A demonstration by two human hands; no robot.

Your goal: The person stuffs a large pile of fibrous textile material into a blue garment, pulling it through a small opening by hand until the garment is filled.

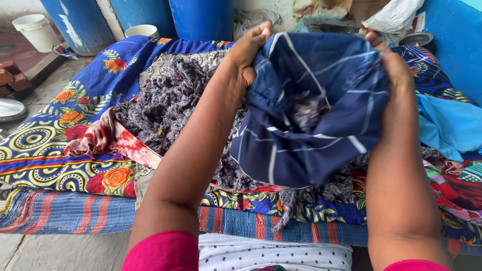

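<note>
While pinched at both ends of its rim, navy-blue white-checked cloth sack [311, 135]: hung open-mouthed over the near edge of the bedding, mouth tipped toward the camera.
Left hand [248, 50]: clenched on the far-left part of the rim, fingers folded over the hem; nothing else in it.
Right hand [394, 62]: clenched likewise on the far-right part of the rim, cloth bunched under the fingers.
Sack against the grip: stretched from one fist to the other, its body sagging below and nearer than both, unsupported underneath.
Dark grey shredded-fibre clump [306, 110]: lodged inside the sack, low in the middle, between the hands and touching neither.
Grey-purple heap of shredded fibre [165, 105]: piled left of the sack and beyond the left forearm, with loose tufts trailing under the sack at the near edge.
Red-and-white patterned cloth strip [115, 143]: draped along the near-left side of the heap.
Blue-and-yellow flowered sheet [50, 145]: spread beneath everything, over a blue-and-red striped mat [60, 213].
Risk, spill: judged likely if either pinch slackened, since one side of the mouth would drop and the clump would tumble out on the near side.
Risk, closing mouth: judged possible if the fists drifted together, leaving the rim slack and folded shut.
Risk, snagging: judged possible where the sagging bottom brushed the loose tufts below and dragged them off the near edge.
</note>
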